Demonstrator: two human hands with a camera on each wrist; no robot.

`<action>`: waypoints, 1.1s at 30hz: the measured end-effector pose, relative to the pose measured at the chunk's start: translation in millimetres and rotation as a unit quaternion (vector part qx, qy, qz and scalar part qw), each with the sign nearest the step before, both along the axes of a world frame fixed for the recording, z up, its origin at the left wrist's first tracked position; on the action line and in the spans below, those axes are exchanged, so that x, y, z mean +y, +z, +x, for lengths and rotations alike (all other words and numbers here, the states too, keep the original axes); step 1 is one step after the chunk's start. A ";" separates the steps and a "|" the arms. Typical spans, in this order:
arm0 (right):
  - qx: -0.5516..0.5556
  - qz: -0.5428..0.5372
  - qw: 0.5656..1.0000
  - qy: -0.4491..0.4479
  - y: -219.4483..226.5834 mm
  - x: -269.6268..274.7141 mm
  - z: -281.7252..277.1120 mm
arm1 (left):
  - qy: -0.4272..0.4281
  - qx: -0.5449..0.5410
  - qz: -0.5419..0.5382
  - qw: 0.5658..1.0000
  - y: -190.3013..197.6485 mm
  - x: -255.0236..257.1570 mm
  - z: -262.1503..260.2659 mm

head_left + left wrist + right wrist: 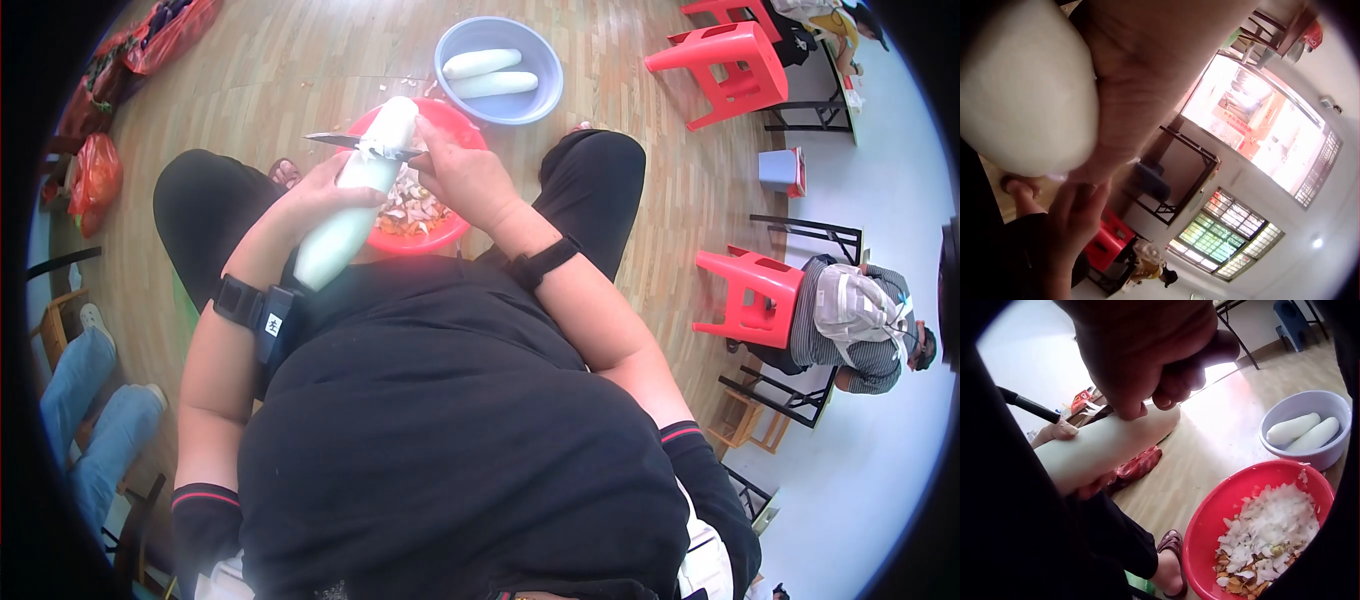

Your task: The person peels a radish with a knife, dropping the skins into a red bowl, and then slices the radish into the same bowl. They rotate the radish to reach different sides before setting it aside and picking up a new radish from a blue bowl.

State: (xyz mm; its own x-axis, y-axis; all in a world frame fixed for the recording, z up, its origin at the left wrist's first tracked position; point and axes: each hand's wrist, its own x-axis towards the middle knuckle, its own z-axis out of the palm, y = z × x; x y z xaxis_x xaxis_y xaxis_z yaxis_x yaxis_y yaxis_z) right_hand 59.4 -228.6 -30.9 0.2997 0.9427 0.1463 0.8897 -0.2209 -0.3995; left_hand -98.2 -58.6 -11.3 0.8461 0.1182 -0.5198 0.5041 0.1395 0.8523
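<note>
Two hands work at one long white vegetable (345, 235), which slants between them. Fingers of the left hand (325, 192) are wrapped around its middle, thumb along the upper side and the other fingers beneath, so the grasp is closed to the width of the vegetable. Its thicker, rounded end runs back from those fingers past the wrist towards the body; its other end reaches forward to the right hand (470, 180). There the fingers are curled in and pinch the end of a slim dark tool (330, 139), which lies across the vegetable just beyond the left fingers and sticks out on their far side.

The vegetable is a smooth, pale cylinder, faintly green, with a slight sheen; ragged white shreds gather where the tool meets it. Below the fingers sits a round, glossy red basin (1205, 540), apparently plastic, with thin white flakes (1266, 531) heaped over orange-brown scraps. Past the right fingers, farther from the body, a matte blue-grey basin (548, 75) holds two similar white vegetables (495, 84), side by side. Both basins stand on a floor (600, 60) of wood-grained strips.
</note>
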 end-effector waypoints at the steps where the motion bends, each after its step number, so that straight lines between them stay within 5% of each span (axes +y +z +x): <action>1: 0.000 0.000 1.000 0.000 0.9 0.0 0.4 | -0.002 0.003 -0.008 1.000 0.0 0.3 0.6; 7: -0.006 -0.016 1.000 0.002 0.0 0.6 3.4 | 0.000 0.016 -0.014 1.000 -0.7 2.1 0.5; 12: 0.013 -0.102 0.987 -0.126 -8.0 -5.8 30.9 | -0.020 0.003 -0.017 1.000 -0.2 -0.7 -4.9; 22: 0.047 -0.003 0.999 0.021 7.4 0.1 -4.0 | -0.038 0.026 -0.020 0.999 -5.0 8.1 1.8; 33: -0.011 -0.084 0.994 -0.073 -5.0 1.6 12.0 | -0.008 0.009 0.028 1.000 -7.9 2.9 -3.5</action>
State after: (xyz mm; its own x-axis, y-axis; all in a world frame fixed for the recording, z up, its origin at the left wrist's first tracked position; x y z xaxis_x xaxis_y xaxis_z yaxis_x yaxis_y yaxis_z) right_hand 71.4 -227.0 -35.9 0.4342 0.9008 -0.0020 0.8511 -0.4110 -0.3266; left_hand -101.6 -55.7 -19.3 0.8382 0.1349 -0.5285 0.5218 0.0836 0.8490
